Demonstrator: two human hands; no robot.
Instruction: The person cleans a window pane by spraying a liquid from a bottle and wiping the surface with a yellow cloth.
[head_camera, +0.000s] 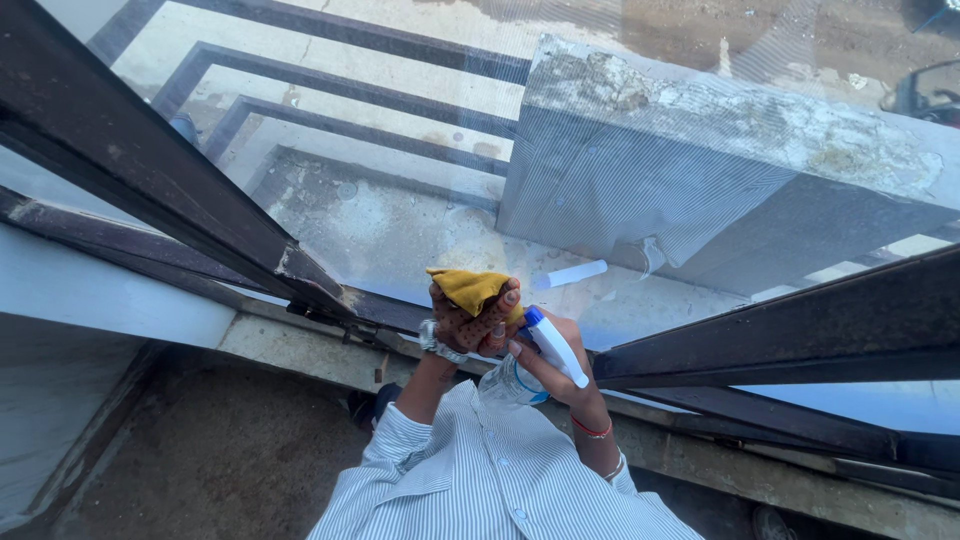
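head view: looking steeply down a glass pane (400, 230) set in a dark metal frame (150, 170). left hand (470, 325) just left of centre, fingers clenched on a bunched mustard-yellow cloth (468, 288), cloth pressed at or very near the glass; contact itself not clear. a watch (435, 342) sits on that wrist. right hand (560, 375) at 4 o'clock from the left hand, touching or nearly touching it, fingers wrapped round the neck of a clear spray bottle (525, 365) with a white-and-blue trigger head (555, 345), nozzle aimed toward 11 o'clock at the pane. red thread band on the right wrist. striped shirt sleeves (480, 480) fill bottom centre. through the glass: grey concrete block (700, 170) at 1 o'clock, stepped ledges at 11 o'clock, a small white tube-like piece (577, 273) on the dusty slab below. second dark frame bar (800, 330) at 3 o'clock.

handling, judged: cloth is soft and light, crumples freely, best bunched in the palm as now. bottle is light stiff plastic, likely slick if wet; hold at the neck under the trigger. fill level not readable.
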